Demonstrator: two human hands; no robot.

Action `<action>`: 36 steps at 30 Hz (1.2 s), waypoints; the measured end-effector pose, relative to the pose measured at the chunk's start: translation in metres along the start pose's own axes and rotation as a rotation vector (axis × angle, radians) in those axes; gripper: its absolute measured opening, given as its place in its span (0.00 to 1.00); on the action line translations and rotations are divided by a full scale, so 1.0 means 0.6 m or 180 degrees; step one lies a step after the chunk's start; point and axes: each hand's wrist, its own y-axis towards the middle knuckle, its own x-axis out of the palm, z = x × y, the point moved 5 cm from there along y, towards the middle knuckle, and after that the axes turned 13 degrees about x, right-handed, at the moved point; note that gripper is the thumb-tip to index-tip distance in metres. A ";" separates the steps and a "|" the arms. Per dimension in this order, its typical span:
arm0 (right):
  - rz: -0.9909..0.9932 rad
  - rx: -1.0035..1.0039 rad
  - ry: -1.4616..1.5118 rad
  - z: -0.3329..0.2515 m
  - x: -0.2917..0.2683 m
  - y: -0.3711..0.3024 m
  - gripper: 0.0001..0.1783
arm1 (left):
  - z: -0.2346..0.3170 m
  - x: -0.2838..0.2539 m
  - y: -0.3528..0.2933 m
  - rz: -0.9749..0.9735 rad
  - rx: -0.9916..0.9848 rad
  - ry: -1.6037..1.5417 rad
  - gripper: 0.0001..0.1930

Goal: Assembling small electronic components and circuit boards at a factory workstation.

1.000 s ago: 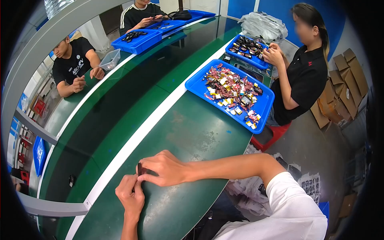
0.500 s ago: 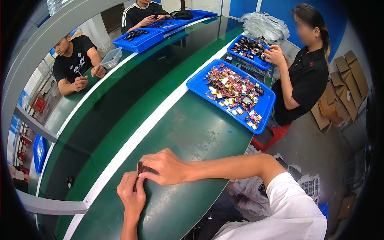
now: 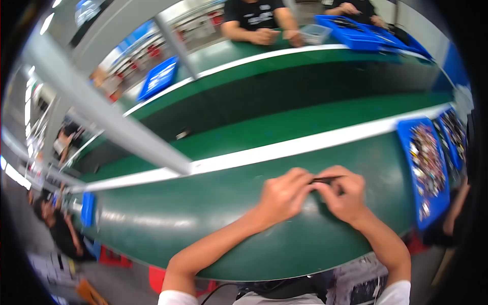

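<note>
Over the green table (image 3: pixel 244 236), my left hand (image 3: pixel 283 197) and my right hand (image 3: pixel 345 195) meet in front of me. Both are closed, fingertips pinching a small, slim black piece (image 3: pixel 324 180) that lies level between them. Its kind is too small and blurred to tell, and the fingers cover its ends. To the right of my right hand stands a blue tray (image 3: pixel 404 133) heaped with small parts in pink, white, yellow and black.
Beyond a white rail (image 3: pixel 284 151) runs a green conveyor belt (image 3: pixel 325 114), with a small dark item (image 3: pixel 182 134) on it. A grey metal post (image 3: pixel 122 117) slants down to the rail on the left. Co-workers sit across the belt and at both sides. A blue bin (image 3: pixel 88 209) stands far left.
My view has swung to the left, so the parts tray now appears at the far right edge. Both hands keep hold of the black piece, which has turned from upright to level.
</note>
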 end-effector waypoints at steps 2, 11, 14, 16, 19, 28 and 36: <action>0.0053 -0.0096 0.0001 -0.005 0.002 0.001 0.08 | 0.001 -0.008 -0.004 0.0071 0.0040 0.0018 0.12; -0.0217 0.0246 0.0121 0.006 0.010 -0.005 0.07 | -0.001 -0.010 -0.010 0.0406 0.0136 -0.0095 0.08; -0.0280 0.0251 0.0137 0.011 0.013 -0.007 0.07 | -0.002 -0.009 -0.013 0.0391 0.0123 -0.0079 0.08; -0.0257 0.0210 0.0111 0.009 0.014 -0.006 0.08 | -0.003 -0.011 -0.015 0.0400 0.0114 -0.0064 0.08; -0.0265 0.0160 0.0074 -0.001 0.013 -0.003 0.08 | -0.002 -0.011 -0.014 0.0403 0.0110 -0.0060 0.08; -0.0276 0.0116 0.0102 -0.002 0.009 -0.003 0.07 | -0.002 -0.010 -0.012 0.0366 0.0083 -0.0010 0.08; -0.0266 0.0096 0.0016 -0.011 0.011 0.000 0.06 | -0.003 -0.010 -0.013 0.0376 0.0078 0.0014 0.08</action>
